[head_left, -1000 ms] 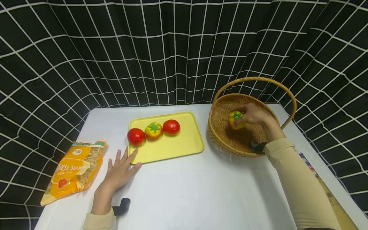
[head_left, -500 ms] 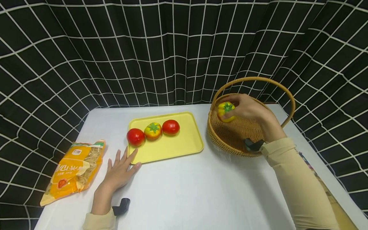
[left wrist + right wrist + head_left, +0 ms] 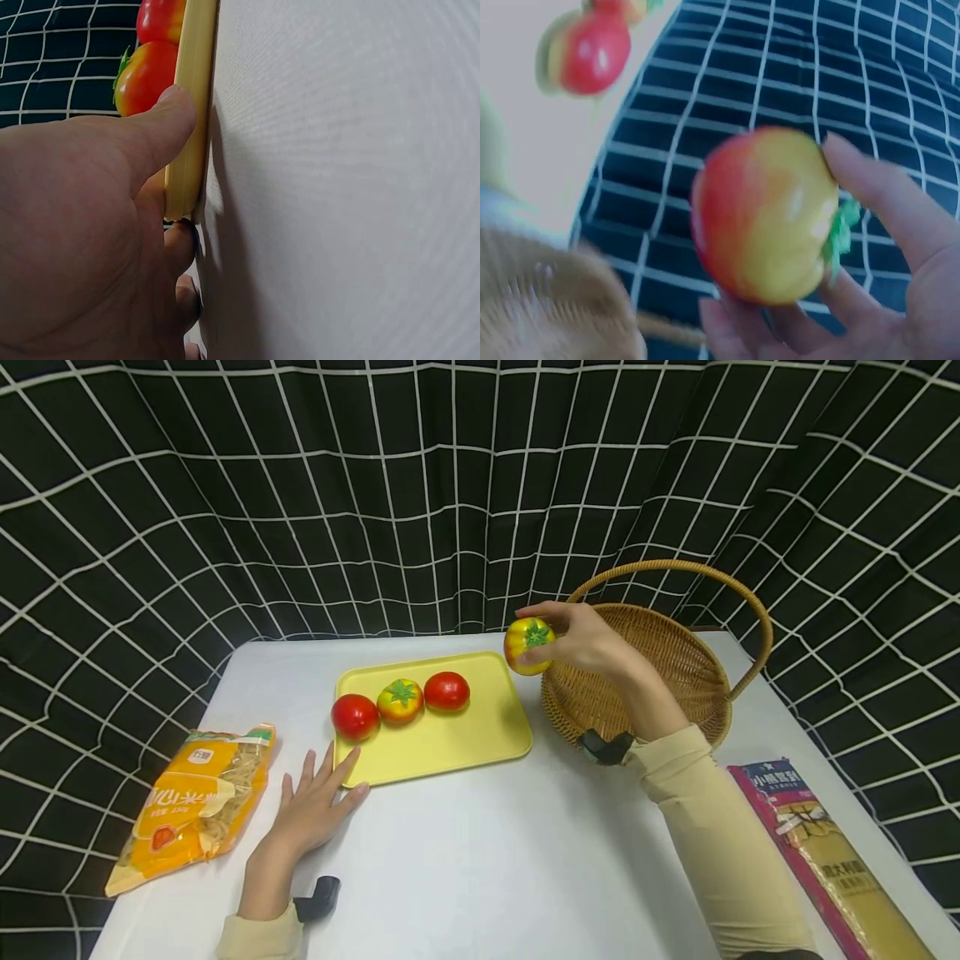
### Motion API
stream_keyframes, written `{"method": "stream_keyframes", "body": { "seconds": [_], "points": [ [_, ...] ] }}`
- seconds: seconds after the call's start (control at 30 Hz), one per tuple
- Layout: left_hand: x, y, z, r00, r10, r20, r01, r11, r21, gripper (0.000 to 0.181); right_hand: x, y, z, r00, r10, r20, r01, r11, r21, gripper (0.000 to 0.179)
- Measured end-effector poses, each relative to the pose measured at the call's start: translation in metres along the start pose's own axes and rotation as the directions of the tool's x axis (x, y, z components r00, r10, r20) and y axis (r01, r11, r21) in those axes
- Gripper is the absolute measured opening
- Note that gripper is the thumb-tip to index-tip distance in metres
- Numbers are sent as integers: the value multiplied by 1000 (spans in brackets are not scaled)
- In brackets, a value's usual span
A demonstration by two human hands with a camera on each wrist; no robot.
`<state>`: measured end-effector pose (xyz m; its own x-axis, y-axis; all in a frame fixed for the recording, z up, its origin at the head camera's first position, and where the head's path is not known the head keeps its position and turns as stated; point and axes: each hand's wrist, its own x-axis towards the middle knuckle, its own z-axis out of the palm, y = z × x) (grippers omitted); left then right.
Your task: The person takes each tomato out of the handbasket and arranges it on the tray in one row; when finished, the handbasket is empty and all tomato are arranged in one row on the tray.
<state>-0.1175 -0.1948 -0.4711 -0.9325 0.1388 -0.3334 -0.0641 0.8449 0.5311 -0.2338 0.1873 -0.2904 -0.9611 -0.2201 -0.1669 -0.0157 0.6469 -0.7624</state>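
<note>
My right hand holds a yellow-and-red tomato with green star-shaped leaves, in the air between the tray and the basket. In the right wrist view, thumb and fingers grip that tomato from either side. The yellow tray bears two red tomatoes and a yellow-red one between them, in a row on its left and middle part. My left hand rests spread at the tray's near left corner, its thumb on the rim in the left wrist view.
A wicker basket with a tall arched handle stands at the right, partly behind the right forearm. An orange food packet lies at the far left. A pasta packet lies at the right edge. A gridded black curtain closes off the back.
My right hand has lifted the yellow-and-red tomato out of the basket and carried it left towards the tray. The pasta packet has come into fuller view. My left hand has stayed put.
</note>
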Motion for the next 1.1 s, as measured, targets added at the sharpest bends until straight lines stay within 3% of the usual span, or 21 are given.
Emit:
{"method": "stream_keyframes", "body": {
  "seconds": [0.17, 0.3, 0.63, 0.73, 0.93, 1.1],
  "points": [
    [2, -5, 3, 1000, 8, -27, -9, 1000, -16, 80, 10, 4, 35, 995, -26, -95, 37, 992, 119, 69],
    [4, -9, 6, 999, 12, -47, -13, 1000, -11, 82, 14, 5, 67, 979, 4, -205, 41, 975, 217, 69],
    [-2, -1, 0, 1000, 6, -1, -6, 1000, -19, 77, 28, 19, 135, 893, 52, -447, 33, 983, 181, 74],
    [-2, 0, 0, 1000, 3, 3, -3, 1000, -22, 77, 32, 29, 147, 878, 75, -473, 30, 977, 210, 74],
    [-3, 1, 0, 1000, 2, 4, -2, 1000, -25, 77, 35, 50, 159, 885, 120, -451, -22, 976, 216, 74],
    [-3, 2, -1, 1000, 4, 1, -4, 1000, -20, 77, 33, 61, 161, 889, 95, -448, -26, 987, 157, 71]
  ]
}}
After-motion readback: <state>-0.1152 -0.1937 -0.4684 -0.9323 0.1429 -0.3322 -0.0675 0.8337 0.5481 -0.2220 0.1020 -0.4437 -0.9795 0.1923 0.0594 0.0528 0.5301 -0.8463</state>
